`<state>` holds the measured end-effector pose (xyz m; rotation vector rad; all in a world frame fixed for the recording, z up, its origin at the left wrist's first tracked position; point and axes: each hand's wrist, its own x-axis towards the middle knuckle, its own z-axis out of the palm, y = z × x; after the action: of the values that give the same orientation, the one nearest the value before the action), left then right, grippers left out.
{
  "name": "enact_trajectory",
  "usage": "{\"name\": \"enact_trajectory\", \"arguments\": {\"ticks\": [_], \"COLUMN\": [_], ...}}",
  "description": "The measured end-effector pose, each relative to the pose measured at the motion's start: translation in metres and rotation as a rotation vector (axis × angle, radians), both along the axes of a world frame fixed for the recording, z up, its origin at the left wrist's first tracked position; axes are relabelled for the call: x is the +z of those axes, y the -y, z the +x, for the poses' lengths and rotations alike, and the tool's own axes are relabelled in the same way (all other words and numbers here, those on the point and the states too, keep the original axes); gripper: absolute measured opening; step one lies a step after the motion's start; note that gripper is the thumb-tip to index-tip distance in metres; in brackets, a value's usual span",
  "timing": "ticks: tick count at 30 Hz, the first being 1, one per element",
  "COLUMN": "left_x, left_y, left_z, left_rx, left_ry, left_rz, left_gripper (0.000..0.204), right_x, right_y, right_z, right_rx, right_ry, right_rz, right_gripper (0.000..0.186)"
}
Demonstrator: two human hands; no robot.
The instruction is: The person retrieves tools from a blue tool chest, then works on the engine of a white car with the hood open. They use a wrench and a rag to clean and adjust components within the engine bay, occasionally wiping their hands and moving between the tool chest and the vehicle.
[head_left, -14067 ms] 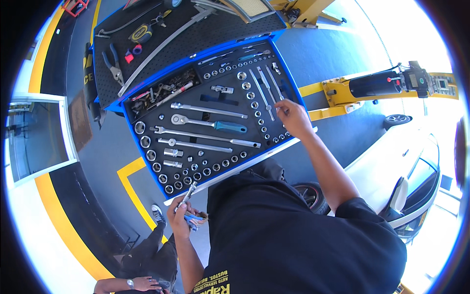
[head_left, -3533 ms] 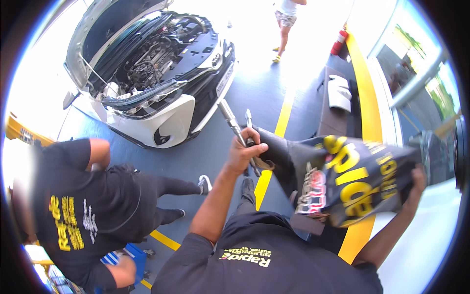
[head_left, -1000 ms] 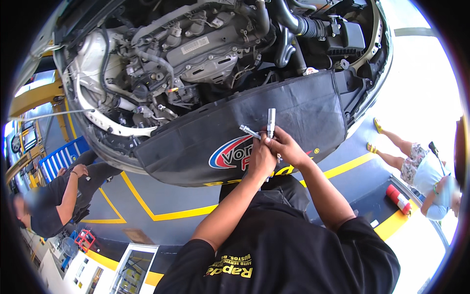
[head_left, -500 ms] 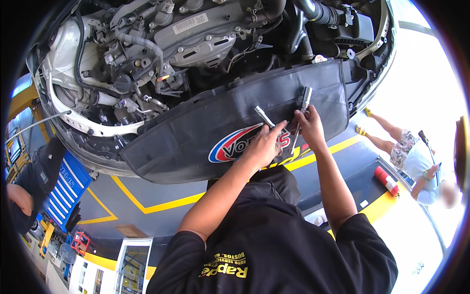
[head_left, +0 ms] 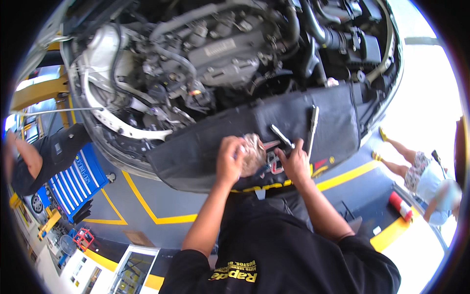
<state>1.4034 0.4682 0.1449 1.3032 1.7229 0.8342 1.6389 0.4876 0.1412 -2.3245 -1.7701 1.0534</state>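
Observation:
My left hand (head_left: 229, 161) is closed on a crumpled tan rag (head_left: 253, 157), which lies over part of the printed emblem on the black fender cover (head_left: 210, 142). To its right is my right hand (head_left: 295, 165), thumb and forefinger apart. They are around the lower end of a short silver hand tool (head_left: 281, 135); blur hides whether they touch it. Just beyond this hand a long silver socket tool (head_left: 313, 128) lies on the cover. The cover hangs over the front edge of the car.
Ahead is the open engine bay, with the engine (head_left: 220, 56) and a support rod (head_left: 58, 111) at the left. A blue tool cabinet (head_left: 81, 183) and a person (head_left: 44, 159) are on the left. At the right are another person (head_left: 426, 174) and a red fire extinguisher (head_left: 400, 206).
Both hands have let go of the silver tools, which lie on the cover. My left hand has moved left and grips the rag. My right hand has drawn back. The view has shifted slightly.

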Motion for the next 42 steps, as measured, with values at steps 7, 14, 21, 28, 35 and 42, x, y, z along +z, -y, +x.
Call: {"name": "enact_trajectory", "arguments": {"ticks": [7,14,21,28,35,42], "left_x": [0.005,0.044,0.086,0.051,0.022,0.017], "left_y": [0.046,-0.014,-0.235,-0.291,-0.292,-0.289], "left_z": [-0.004,-0.061,-0.205,-0.233,-0.245,-0.251], "left_rx": [-0.126,-0.319,-0.283,-0.319,-0.243,-0.190], "left_ry": [-0.465,-0.132,-0.278,-0.378,-0.521,-0.379], "left_rz": [0.143,-0.095,0.480,0.454,0.616,0.534], "left_gripper": [0.035,0.015,0.050,0.046,0.030,0.030], "right_x": [-0.019,0.076,0.090,0.085,0.101,0.106], "right_y": [-0.005,-0.136,-0.271,-0.292,-0.281,-0.263], "right_z": [-0.001,-0.059,-0.205,-0.275,-0.293,-0.303], "right_rx": [-0.361,-0.120,0.573,0.670,0.430,-0.021], "right_ry": [-0.489,-0.660,-0.271,-0.128,-0.428,-0.965], "right_rz": [0.071,0.041,0.596,0.577,0.269,-0.134], "right_gripper": [0.038,0.037,0.045,0.032,0.037,0.038]}}
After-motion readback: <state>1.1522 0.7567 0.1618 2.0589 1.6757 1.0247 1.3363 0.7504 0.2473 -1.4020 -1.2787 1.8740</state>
